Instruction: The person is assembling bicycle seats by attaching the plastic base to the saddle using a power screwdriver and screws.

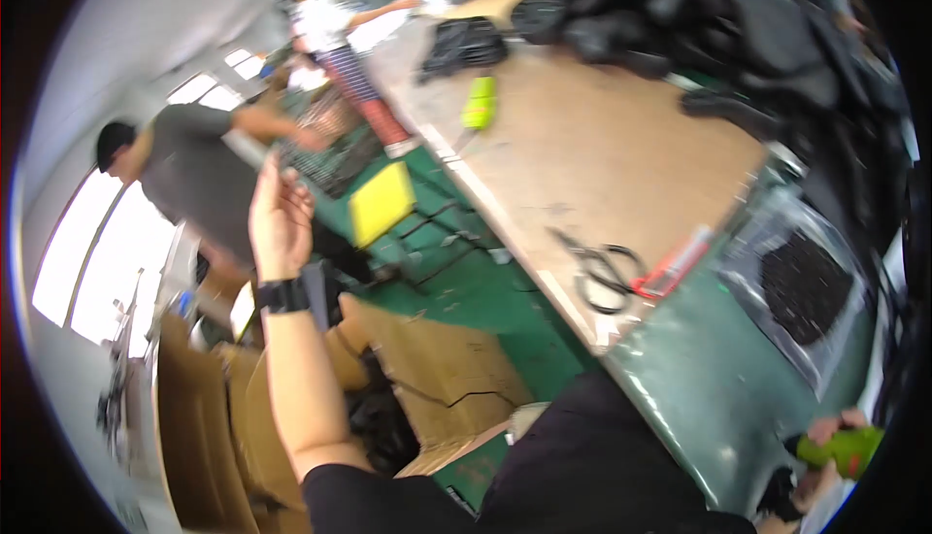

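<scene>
My left hand [283, 216] is raised at the left, with a black band round its wrist. Its fingers are loosely bent and somewhat apart, and it holds nothing. Beneath my forearm stands an opened cardboard box [456, 364] with dark stuff inside. My right hand does not show. On the table to my right lie black-handled scissors [607, 277] and, touching them, a red cutter-like tool [672, 267]. Farther off on the tabletop is a yellow-green handled tool [480, 104]. A clear bag [801, 286] of small black pieces lies near the right edge.
Black pieces [670, 19] are heaped across the table's far right. A yellow-topped stool [382, 204] stands on the green floor. One person in grey [199, 165] bends at the left; another stands behind the table. At lower right, another person's hands [820, 481] hold a yellow-green tool.
</scene>
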`<action>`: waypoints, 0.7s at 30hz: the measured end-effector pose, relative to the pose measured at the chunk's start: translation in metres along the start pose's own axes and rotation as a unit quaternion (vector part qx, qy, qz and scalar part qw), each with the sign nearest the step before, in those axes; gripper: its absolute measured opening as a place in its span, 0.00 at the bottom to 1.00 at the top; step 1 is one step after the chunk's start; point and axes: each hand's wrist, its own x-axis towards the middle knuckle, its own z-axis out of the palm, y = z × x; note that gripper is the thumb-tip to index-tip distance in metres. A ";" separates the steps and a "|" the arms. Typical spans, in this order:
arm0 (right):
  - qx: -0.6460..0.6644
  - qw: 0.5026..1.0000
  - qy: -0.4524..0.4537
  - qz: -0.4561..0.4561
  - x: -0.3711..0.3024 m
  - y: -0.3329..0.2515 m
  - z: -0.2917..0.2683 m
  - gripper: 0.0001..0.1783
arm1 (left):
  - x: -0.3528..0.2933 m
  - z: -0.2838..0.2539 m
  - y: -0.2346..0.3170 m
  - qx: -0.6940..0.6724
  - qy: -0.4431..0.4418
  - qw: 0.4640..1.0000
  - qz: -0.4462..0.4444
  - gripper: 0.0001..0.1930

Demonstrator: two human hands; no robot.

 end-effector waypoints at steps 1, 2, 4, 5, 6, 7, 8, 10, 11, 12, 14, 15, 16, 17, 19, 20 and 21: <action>-0.018 0.999 0.042 0.000 0.001 0.010 0.006 0.34 | -0.015 0.081 -0.004 0.012 -0.095 0.995 0.012 0.22; 0.004 1.000 0.022 0.021 0.001 0.001 0.021 0.32 | -0.031 0.143 -0.013 0.018 -0.157 0.987 0.008 0.24; 0.090 0.996 -0.024 0.016 0.005 0.008 0.045 0.30 | -0.064 0.224 -0.012 0.005 -0.286 0.958 0.028 0.25; 0.111 0.993 -0.028 0.031 0.006 0.011 0.047 0.31 | -0.077 0.258 -0.017 -0.029 -0.346 0.938 0.011 0.24; 0.151 0.987 -0.045 0.041 0.007 0.012 0.053 0.31 | -0.090 0.282 -0.008 -0.048 -0.396 0.917 0.010 0.23; 0.124 0.991 -0.044 0.032 0.005 0.002 0.044 0.30 | -0.097 0.313 -0.018 -0.084 -0.436 0.896 -0.005 0.22; 0.106 0.993 -0.045 0.028 0.001 -0.002 0.033 0.30 | -0.110 0.344 -0.027 -0.107 -0.472 0.875 -0.017 0.21; 0.062 0.997 -0.035 0.016 -0.004 -0.009 0.017 0.32 | -0.141 0.412 -0.050 -0.154 -0.536 0.828 -0.062 0.18; 0.059 0.997 -0.036 0.026 -0.007 -0.012 0.010 0.31 | -0.155 0.440 -0.058 -0.166 -0.562 0.806 -0.080 0.16; 0.060 0.997 -0.040 0.037 -0.009 -0.015 0.008 0.30 | -0.167 0.463 -0.067 -0.174 -0.587 0.785 -0.096 0.15; 0.082 0.995 -0.016 0.054 -0.007 -0.022 0.013 0.24 | -0.198 0.506 -0.077 -0.127 -0.640 0.751 -0.103 0.12; 0.081 0.996 -0.018 0.045 -0.007 -0.022 0.013 0.23 | -0.213 0.525 -0.082 -0.095 -0.666 0.734 -0.094 0.11; 0.083 0.996 -0.023 0.036 -0.008 -0.019 0.010 0.21 | -0.231 0.543 -0.088 -0.054 -0.697 0.712 -0.064 0.12; 0.089 0.995 -0.035 0.025 -0.008 -0.015 0.009 0.23 | -0.246 0.560 -0.100 -0.028 -0.722 0.690 -0.043 0.11; 0.107 0.994 -0.031 0.020 -0.010 -0.014 0.005 0.25 | -0.288 0.595 -0.134 0.001 -0.758 0.653 0.003 0.10; 0.101 0.995 -0.019 0.010 -0.012 -0.016 0.003 0.25 | -0.309 0.609 -0.151 0.029 -0.765 0.643 0.028 0.09; 0.124 0.992 -0.012 0.037 -0.013 -0.017 0.004 0.25 | -0.325 0.624 -0.173 0.059 -0.762 0.642 0.068 0.11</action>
